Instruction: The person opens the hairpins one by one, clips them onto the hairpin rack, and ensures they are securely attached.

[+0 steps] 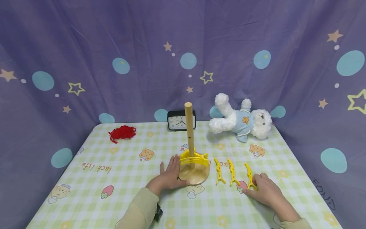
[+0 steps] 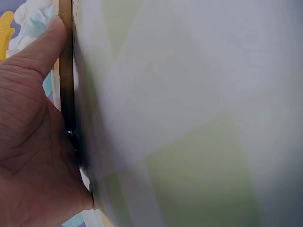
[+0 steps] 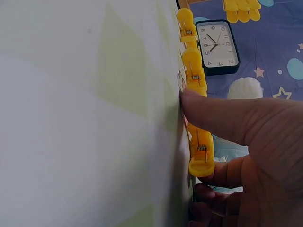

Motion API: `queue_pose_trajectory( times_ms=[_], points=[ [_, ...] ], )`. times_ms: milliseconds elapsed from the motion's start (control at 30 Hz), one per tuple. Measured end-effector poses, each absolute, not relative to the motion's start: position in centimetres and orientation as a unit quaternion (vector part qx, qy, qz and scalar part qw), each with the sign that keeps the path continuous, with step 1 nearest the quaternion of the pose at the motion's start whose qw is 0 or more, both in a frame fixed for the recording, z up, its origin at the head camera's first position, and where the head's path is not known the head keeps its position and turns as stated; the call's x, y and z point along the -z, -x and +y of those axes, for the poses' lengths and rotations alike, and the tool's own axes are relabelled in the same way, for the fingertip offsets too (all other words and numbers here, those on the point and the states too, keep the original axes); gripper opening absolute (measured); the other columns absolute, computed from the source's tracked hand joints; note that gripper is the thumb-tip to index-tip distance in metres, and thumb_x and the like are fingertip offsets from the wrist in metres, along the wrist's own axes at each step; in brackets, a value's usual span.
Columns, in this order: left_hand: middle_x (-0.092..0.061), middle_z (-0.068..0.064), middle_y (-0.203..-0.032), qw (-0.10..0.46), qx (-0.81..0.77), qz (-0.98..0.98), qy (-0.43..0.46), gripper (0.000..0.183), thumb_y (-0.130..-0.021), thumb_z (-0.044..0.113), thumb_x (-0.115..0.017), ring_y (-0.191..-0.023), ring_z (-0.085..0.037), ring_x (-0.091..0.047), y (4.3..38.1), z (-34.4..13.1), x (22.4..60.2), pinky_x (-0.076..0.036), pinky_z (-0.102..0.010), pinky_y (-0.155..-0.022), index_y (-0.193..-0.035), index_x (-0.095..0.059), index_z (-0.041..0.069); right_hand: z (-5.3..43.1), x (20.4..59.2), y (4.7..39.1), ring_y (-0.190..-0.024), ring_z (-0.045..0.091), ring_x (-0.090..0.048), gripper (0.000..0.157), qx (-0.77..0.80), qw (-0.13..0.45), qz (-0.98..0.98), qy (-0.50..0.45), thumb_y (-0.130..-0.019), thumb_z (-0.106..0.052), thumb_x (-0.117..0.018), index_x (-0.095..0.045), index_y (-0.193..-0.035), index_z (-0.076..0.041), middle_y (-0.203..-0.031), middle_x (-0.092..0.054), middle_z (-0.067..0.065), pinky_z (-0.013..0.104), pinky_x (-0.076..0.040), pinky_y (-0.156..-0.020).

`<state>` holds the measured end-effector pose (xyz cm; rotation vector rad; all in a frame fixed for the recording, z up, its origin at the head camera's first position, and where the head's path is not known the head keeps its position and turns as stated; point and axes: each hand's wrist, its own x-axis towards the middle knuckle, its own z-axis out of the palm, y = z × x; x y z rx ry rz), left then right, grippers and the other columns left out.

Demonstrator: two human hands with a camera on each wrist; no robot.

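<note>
Left hand [image 1: 170,176] lies flat, steadying the wooden base [image 1: 194,175]; right hand [image 1: 264,190] pinches the rightmost yellow clip [image 1: 250,176], probably light, stiff, best gripped at its near end.

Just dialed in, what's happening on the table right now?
A person's left hand rests against the round wooden base of an upright peg stand, which already carries a stack of yellow clips. Three more yellow clips lie in a row to its right; the right hand is on the rightmost clip, fingers touching it on the tablecloth.
</note>
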<state>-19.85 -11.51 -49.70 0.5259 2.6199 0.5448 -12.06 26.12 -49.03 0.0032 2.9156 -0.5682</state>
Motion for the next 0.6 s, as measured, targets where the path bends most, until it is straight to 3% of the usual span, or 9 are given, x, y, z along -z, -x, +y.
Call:
queue_pose_trajectory(
  times_ms=[167, 367, 600],
  points=[
    [0.013, -0.012, -0.162, 0.205, -0.199, 0.940, -0.189, 0.118, -0.082, 0.072, -0.057, -0.148, -0.027, 0.014, 19.88, -11.57, 49.80, 0.019, -0.061, -0.108, -0.155, 0.003, 0.002, 26.26, 49.16, 12.12, -0.064, 0.020, -0.036, 0.050, 0.191, 0.083, 0.978, 0.000, -0.081, -0.052, -0.073, -0.048, -0.085, -0.009, -0.079, -0.037, 0.006, 0.032, -0.030, -0.056],
    [0.008, -0.014, -0.162, 0.205, -0.191, 0.942, -0.185, 0.114, -0.084, 0.067, -0.060, -0.148, -0.030, 0.010, 19.69, -11.39, 49.10, 0.014, -0.063, -0.110, -0.155, -0.001, 0.001, 26.47, 49.38, 12.20, -0.066, 0.019, -0.039, 0.057, 0.210, 0.075, 0.975, -0.009, -0.084, -0.061, -0.065, -0.048, -0.090, -0.007, -0.079, -0.041, 0.005, 0.032, -0.032, -0.058],
    [0.011, -0.013, -0.162, 0.210, -0.182, 0.943, -0.184, 0.114, -0.085, 0.067, -0.059, -0.148, -0.028, 0.012, 19.84, -11.41, 49.39, 0.014, -0.062, -0.110, -0.155, 0.001, 0.002, 26.62, 49.23, 12.42, -0.064, 0.018, -0.039, 0.038, 0.274, 0.052, 0.960, -0.016, -0.091, -0.040, -0.067, -0.047, -0.093, -0.008, -0.074, -0.042, 0.003, 0.031, -0.031, -0.057]
  ],
)
